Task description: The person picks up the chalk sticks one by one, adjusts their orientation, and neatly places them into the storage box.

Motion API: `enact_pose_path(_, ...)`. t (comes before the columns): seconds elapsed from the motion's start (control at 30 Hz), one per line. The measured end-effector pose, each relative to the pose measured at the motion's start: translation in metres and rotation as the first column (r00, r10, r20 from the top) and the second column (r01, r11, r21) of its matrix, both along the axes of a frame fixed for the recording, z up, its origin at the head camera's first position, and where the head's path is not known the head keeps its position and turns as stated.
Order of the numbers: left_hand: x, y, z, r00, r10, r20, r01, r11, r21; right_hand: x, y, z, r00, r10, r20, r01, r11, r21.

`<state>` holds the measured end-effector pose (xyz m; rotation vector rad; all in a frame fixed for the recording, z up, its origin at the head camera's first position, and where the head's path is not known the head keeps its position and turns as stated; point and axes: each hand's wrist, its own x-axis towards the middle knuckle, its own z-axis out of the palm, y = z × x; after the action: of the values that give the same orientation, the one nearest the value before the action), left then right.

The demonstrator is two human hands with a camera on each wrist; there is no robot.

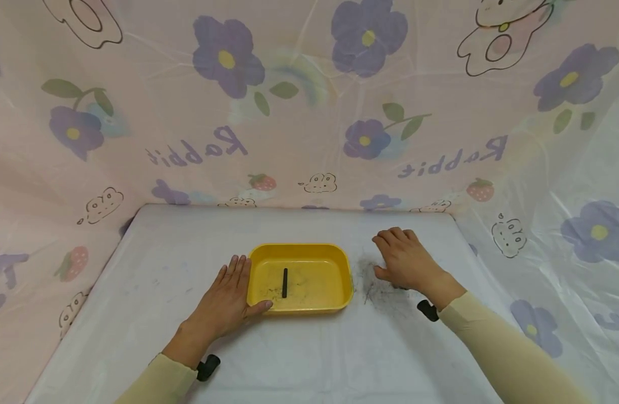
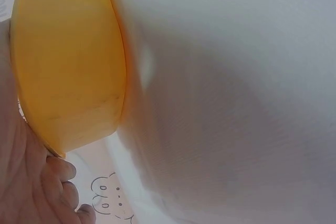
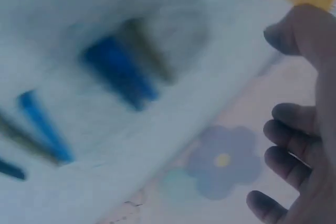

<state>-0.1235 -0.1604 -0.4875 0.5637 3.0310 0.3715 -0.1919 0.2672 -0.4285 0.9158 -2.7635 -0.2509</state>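
Note:
In the head view a yellow tray (image 1: 309, 308) stands on the white table, with one short black stick (image 1: 285, 283) lying in it among dark smudges. My left hand (image 1: 226, 300) rests against the tray's left side, fingers straight, thumb at the front rim. To the right of the tray my right hand (image 1: 407, 261) hovers above the table with loosely bent fingers and nothing in its grasp. Below it, the right wrist view shows blurred sticks: a blue piece (image 3: 118, 72), a brown stick (image 3: 147, 51), a thinner blue stick (image 3: 46, 127) and a dark teal stick (image 3: 10, 170).
Dark smudges (image 1: 377, 286) mark the white table (image 1: 309, 359) right of the tray. Pink sheeting (image 1: 299, 123) printed with flowers and rabbits hangs behind the table and at both sides. A black strap piece (image 1: 208, 367) sits at each wrist.

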Motion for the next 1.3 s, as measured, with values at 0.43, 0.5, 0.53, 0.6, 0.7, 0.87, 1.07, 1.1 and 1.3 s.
enact_pose_path(0.43,-0.001,0.000,-0.001,1.000,0.006,0.024,-0.006,1.000,0.024,0.000,0.044,-0.036,0.983,-0.078,0.168,0.051,0.985,0.163)
enact_pose_path(0.5,-0.001,0.001,-0.001,1.000,0.004,0.029,-0.005,1.000,0.025,-0.002,0.045,-0.038,0.977,-0.095,0.188,0.064,0.984,0.167)
enact_pose_path(0.53,-0.001,0.001,0.000,0.999,0.004,0.032,-0.004,1.000,0.026,-0.003,0.046,-0.039,0.974,-0.105,0.200,0.071,0.983,0.171)
enact_pose_path(0.6,0.000,0.001,0.001,0.999,0.004,0.037,-0.005,1.000,0.025,-0.005,0.046,-0.041,0.968,-0.120,0.222,0.081,0.981,0.177)
enact_pose_path(0.7,0.000,0.001,0.002,0.999,0.006,0.047,-0.007,1.000,0.027,-0.007,0.046,-0.044,0.963,-0.131,0.234,0.092,0.981,0.170)
enact_pose_path(0.87,0.001,0.001,0.003,0.998,0.010,0.054,-0.011,1.000,0.023,-0.011,0.039,-0.044,0.981,-0.116,0.154,0.098,0.988,0.118)
enact_pose_path(1.07,-0.001,0.000,0.001,1.000,0.004,0.017,-0.003,1.000,-0.005,-0.012,0.024,-0.042,0.993,-0.103,0.066,0.095,0.989,0.112)
enact_pose_path(1.1,-0.001,0.000,0.001,1.000,0.002,0.011,-0.002,1.000,-0.009,-0.012,0.022,-0.041,0.993,-0.102,0.060,0.095,0.989,0.113)
enact_pose_path(1.3,-0.001,-0.001,-0.001,1.000,0.003,-0.009,-0.003,1.000,-0.013,-0.012,0.008,-0.036,0.995,-0.096,0.040,0.092,0.990,0.106)
